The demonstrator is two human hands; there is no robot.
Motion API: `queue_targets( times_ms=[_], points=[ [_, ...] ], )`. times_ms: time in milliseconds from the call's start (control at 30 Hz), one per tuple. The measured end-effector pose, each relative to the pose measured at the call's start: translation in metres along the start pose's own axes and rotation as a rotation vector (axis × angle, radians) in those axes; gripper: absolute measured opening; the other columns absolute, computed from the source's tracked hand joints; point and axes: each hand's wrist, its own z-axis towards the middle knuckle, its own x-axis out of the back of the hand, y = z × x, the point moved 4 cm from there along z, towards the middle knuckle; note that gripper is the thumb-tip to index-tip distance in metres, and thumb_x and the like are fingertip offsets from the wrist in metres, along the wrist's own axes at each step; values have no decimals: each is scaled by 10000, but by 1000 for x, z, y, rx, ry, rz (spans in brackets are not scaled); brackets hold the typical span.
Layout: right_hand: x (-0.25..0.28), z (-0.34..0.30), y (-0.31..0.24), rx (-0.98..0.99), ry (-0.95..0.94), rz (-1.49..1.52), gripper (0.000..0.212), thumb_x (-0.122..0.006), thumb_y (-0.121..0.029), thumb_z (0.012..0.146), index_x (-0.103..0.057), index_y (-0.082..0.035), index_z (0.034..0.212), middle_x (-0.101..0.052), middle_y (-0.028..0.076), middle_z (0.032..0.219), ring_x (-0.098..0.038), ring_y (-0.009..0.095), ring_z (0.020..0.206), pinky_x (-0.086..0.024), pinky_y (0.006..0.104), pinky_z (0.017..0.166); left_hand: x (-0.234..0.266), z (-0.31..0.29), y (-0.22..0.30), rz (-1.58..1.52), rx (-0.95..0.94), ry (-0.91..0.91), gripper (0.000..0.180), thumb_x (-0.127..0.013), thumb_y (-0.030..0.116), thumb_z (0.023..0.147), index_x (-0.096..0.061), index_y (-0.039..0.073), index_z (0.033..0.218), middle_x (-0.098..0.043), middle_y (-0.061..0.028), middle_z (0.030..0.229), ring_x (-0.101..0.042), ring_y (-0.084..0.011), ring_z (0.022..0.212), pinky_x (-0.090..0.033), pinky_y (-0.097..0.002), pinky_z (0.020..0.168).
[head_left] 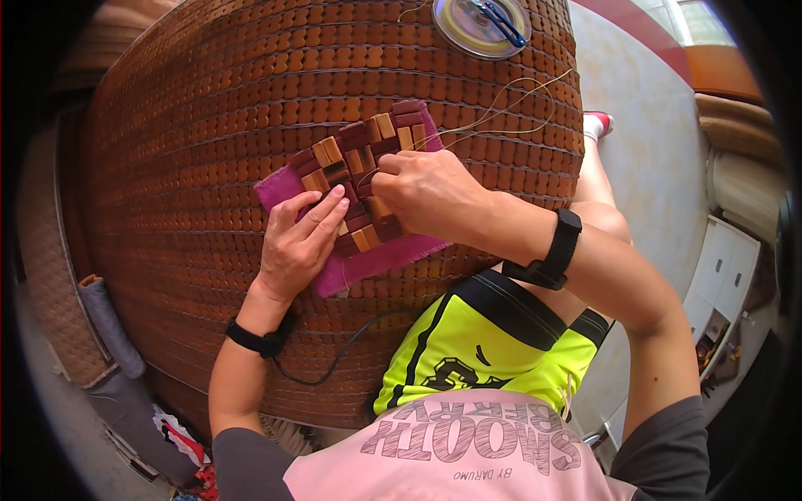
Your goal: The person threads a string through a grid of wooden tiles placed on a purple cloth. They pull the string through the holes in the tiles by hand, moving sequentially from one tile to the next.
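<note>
A woven panel of dark red-brown and light wooden blocks lies on a bright pink cloth with frayed edges. My left hand rests at the panel's left side, its fingers stretched out and flat, fingertips touching the blocks. Over the panel's right part, my right hand is closed in a pinch, its fingertips close to the blocks. A thin pale yellow thread trails from beside this hand in loose loops to the right. A short bit of thread shows at the pinch; any needle is hidden.
Everything lies on a brown mat of small wooden tiles. A round, clear-lidded case with blue-handled snips on it stands at the far edge. A black cable runs from my left wristband. A white cabinet stands at the right.
</note>
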Motion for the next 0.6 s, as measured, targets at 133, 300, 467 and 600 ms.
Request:
queue_targets(
  times_ms=[133,300,467,600],
  points=[
    [-5,2,-2,28,25,-35,183,-704,-126,788,-709,-34,947,-700,113,949,-716,283,915,-586,398,708,-1,-2,2,-3,16,5,357,-746,68,862,-718,70,1218,-689,-31,1314,-604,-244,1133,-497,-371,940],
    [-15,10,-10,63,33,-174,167,-671,-121,840,-675,-17,971,-695,121,972,-711,269,935,-591,376,688,3,-8,-1,-212,110,163,342,-728,-70,836,-676,-3,1168,-692,-143,1228,-638,-338,1149,-535,-423,982],
    [-18,20,-16,53,34,-140,117,-656,-118,857,-647,-34,938,-671,109,967,-696,269,931,-589,372,703,2,-12,-5,-282,123,207,325,-752,-66,822,-626,15,1110,-671,-133,1130,-649,-333,1148,-560,-411,957],
    [-10,16,-5,34,19,24,130,-714,-103,841,-634,-51,930,-660,88,948,-684,288,932,-572,387,731,2,-13,-8,-363,178,250,347,-771,-46,813,-624,19,1121,-673,-133,1131,-652,-332,1134,-558,-416,951]
  ],
)
